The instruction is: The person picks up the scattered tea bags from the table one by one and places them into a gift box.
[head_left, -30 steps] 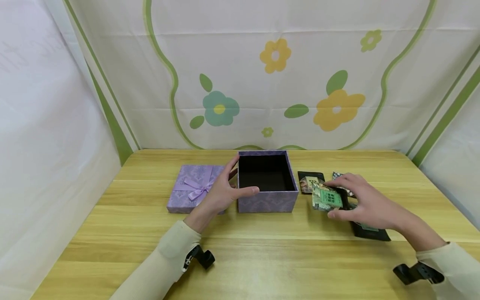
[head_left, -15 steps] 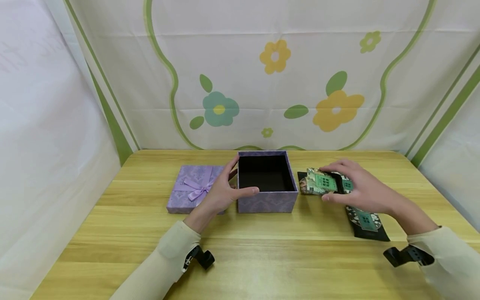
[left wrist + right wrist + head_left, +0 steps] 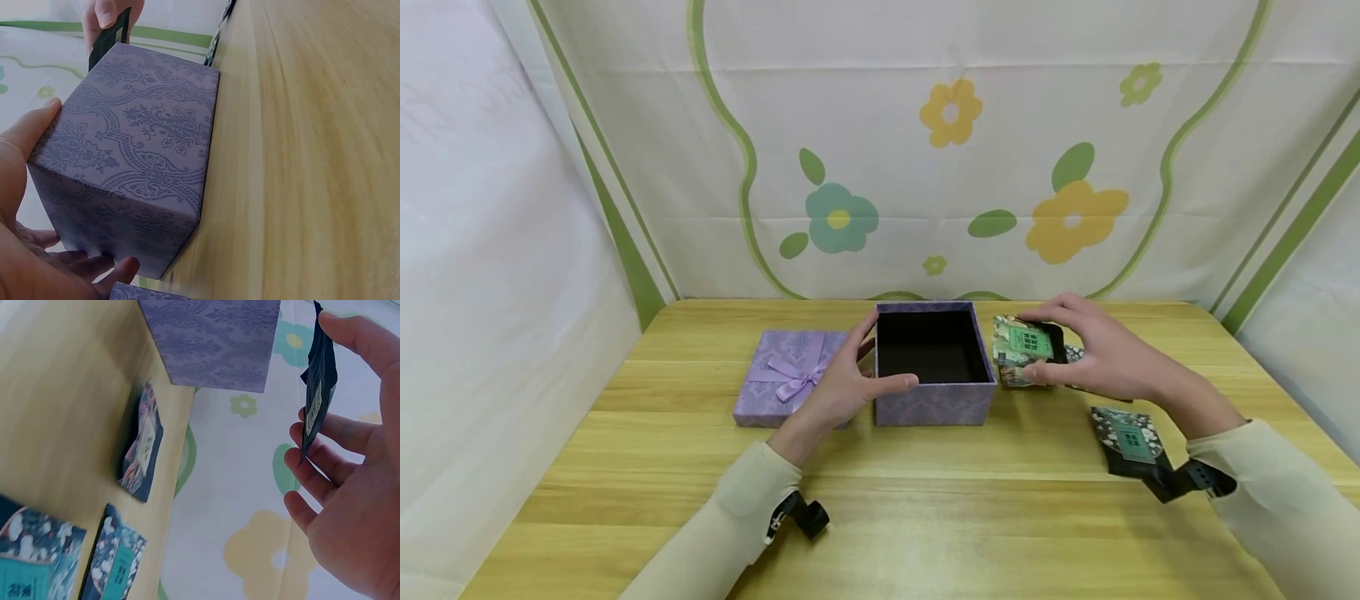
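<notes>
An uncovered purple patterned box [image 3: 934, 404] with a black interior stands mid-table. My left hand [image 3: 842, 383] holds it at its near left side, thumb at the front rim and fingers along the left wall. To the box's right, my right hand [image 3: 1101, 354] pinches a small flat packet [image 3: 1028, 339] with a green label, thumb on one face and fingers on the other. In the right wrist view this packet [image 3: 319, 387] is raised off the table, apart from the box. Below it lies another packet [image 3: 142, 444] with a pale label.
The purple lid [image 3: 786, 379] with a ribbon bow lies left of the box, partly behind my left hand. A dark floral packet [image 3: 1129, 442] lies nearer me on the right, and another [image 3: 115, 562] is partly hidden under my right hand in the head view. A printed cloth [image 3: 887, 150] hangs behind the table.
My right hand has moved left and away from me with the green-labelled packet, bringing it near the box's right side. The left hand, box and lid have stayed put.
</notes>
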Demonstrator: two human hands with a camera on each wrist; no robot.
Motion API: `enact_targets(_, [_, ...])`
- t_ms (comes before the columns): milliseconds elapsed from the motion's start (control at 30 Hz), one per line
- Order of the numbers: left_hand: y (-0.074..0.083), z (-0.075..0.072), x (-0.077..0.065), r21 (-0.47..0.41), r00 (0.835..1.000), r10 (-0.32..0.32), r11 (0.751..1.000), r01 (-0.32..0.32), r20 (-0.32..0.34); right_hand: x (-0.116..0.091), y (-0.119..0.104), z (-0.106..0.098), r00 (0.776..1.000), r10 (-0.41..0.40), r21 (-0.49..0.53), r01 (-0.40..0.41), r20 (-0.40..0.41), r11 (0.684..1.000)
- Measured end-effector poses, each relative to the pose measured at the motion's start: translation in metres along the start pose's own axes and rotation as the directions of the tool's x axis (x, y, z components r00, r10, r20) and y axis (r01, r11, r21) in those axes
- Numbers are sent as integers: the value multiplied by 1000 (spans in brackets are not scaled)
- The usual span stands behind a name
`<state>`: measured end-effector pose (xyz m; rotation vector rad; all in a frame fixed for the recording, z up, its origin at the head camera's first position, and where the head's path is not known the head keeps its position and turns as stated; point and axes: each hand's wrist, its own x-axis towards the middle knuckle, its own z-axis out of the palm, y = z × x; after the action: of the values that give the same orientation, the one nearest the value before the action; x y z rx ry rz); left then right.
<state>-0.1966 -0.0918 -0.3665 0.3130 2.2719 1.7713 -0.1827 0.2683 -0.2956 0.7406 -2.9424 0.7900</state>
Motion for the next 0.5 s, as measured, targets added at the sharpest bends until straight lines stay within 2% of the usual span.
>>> enact_targets(133, [-1,-4,-4,10,1000,-12,1000,13,-25,14,-6,2,999,-34,5,34,17,999])
enact_targets(233, [1,0,-2,15,1000,-8,1000,8,-10,16,-9,1,999,-22,9,21,28,1000])
enact_targets(500, [10,25,15,5,995,35,999,-35,95,4,-8,-10,999,54,10,-54,-8,998])
